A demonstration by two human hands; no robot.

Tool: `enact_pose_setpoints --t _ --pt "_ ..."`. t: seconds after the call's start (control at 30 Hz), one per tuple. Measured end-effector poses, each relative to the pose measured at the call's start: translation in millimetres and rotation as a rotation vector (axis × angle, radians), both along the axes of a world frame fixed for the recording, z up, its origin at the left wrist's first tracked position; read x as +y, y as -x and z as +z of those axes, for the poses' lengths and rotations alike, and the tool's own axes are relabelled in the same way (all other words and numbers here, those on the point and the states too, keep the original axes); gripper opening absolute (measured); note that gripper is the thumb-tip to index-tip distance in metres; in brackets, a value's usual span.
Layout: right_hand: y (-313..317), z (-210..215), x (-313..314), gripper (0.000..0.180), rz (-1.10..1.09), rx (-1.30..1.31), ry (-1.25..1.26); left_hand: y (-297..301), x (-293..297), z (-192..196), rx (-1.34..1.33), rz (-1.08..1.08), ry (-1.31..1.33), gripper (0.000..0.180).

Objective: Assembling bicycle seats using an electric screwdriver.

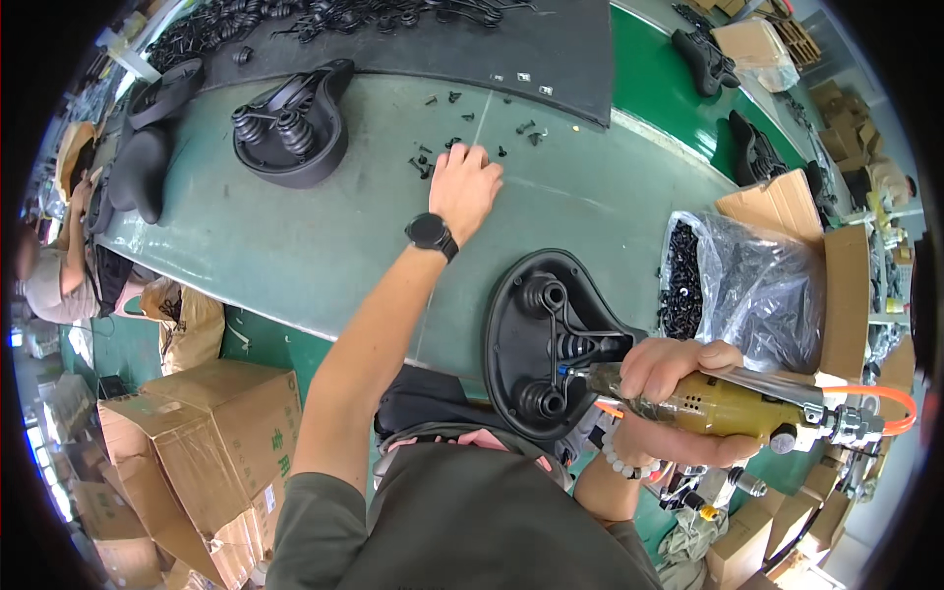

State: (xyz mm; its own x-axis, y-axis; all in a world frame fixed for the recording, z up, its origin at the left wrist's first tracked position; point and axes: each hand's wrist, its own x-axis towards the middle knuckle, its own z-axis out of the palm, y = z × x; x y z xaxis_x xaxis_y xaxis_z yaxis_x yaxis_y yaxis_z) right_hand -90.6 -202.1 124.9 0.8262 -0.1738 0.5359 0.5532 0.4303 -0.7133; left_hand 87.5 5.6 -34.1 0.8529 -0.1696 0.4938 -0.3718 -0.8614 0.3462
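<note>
My right hand is wrapped round a yellow-olive pneumatic screwdriver with an orange air hose. Its tip points at the underside of a black bicycle saddle, which lies upside down at the table's near edge, springs and rails showing. Whether the tip touches the saddle I cannot tell. Farther off, my left hand, with a black watch at the wrist, reaches down to the tabletop among loose dark screws. Its fingers are bent and close together; what is between the fingertips is hidden.
Another upturned saddle sits at the far left, with more saddles beyond. A black mat bears heaped springs and hardware. To the right stands an open carton with plastic lining and small black parts. A person works at left.
</note>
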Motion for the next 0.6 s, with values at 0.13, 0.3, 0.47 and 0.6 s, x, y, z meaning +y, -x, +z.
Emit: enact_pose_setpoints --t 0.13,0.3,0.47,0.6 --pt "14 -5 -5 0.095 -0.109 -0.045 0.002 20 -9 7 0.000 -0.095 0.223 0.015" --pt "25 -6 -10 0.090 -0.117 -0.236 -0.073 171 -39 79 1.084 -0.341 1.859 0.020" --pt "27 -5 2 0.098 -0.143 -0.217 -0.041 221 -57 91 1.141 -0.471 2.137 0.019" --pt "36 -4 3 0.099 -0.143 -0.215 -0.034 232 -61 91 1.103 -0.468 2.232 0.019"
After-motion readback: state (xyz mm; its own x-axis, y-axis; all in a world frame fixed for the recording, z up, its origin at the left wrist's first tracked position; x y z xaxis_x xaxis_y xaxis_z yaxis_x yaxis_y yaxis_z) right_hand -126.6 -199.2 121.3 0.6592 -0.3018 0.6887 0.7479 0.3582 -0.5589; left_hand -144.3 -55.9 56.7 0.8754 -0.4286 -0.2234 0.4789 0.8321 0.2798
